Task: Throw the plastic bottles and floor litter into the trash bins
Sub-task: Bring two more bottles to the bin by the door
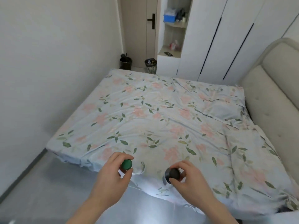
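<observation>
Bottles come first: a clear plastic bottle with a round green cap is held near its top by the left hand, whose fingers and thumb curl round the neck just under the cap, and a second clear plastic bottle with a dark grey cap is held the same way by the right hand, fingers wrapped round its neck. Both bottles are seen from above, so little of their clear bodies shows beneath the caps. The two hands are near each other but apart, side by side over the near edge of the bed.

Under them lies the bed's pale blue sheet printed with pink flowers and green leaves, creased across its middle. A pillow in the same floral cloth lies at the right side, against the padded beige headboard. Grey floor runs along the left of the bed beside a plain white wall.

Well beyond the far edge of the bed, two bins stand on the floor in front of a beige door with a black handle: a black trash bin on the left and a dark, perforated trash basket on the right, near each other but apart. Right of them stand white open shelves holding a blue box, then tall white wardrobe doors
</observation>
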Action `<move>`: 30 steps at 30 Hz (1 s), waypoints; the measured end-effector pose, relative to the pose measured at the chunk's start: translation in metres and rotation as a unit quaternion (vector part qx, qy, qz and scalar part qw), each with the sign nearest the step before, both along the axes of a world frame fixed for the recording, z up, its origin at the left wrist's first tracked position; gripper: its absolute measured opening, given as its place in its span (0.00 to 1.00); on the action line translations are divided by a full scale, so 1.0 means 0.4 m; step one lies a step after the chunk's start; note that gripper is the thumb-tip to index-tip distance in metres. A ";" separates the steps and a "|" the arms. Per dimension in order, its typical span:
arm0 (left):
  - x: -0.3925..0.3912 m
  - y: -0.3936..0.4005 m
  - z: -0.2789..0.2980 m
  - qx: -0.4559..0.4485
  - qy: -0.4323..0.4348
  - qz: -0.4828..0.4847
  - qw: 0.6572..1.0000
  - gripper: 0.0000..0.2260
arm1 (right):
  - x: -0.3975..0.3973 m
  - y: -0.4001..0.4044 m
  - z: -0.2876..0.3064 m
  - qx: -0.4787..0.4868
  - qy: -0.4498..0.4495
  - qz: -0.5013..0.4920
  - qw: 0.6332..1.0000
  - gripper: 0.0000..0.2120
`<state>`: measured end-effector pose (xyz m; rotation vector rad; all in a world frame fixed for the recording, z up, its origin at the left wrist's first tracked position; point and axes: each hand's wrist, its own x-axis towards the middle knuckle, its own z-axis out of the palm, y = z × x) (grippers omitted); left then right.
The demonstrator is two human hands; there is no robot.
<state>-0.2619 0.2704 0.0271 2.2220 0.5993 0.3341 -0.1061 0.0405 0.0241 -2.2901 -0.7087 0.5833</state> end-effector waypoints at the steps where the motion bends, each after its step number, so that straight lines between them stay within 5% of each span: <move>1: -0.026 0.057 0.008 0.005 -0.002 0.016 1.000 0.15 | -0.007 0.070 0.004 0.002 -0.001 0.016 1.000 0.12; 17: -0.349 0.702 -0.014 0.002 0.026 0.268 0.963 0.13 | -0.091 0.982 0.010 -0.002 -0.015 0.277 0.961 0.12; 30: -0.524 1.025 0.000 -0.004 0.071 0.510 0.857 0.13 | -0.149 1.634 -0.083 -0.067 -0.017 0.506 0.860 0.10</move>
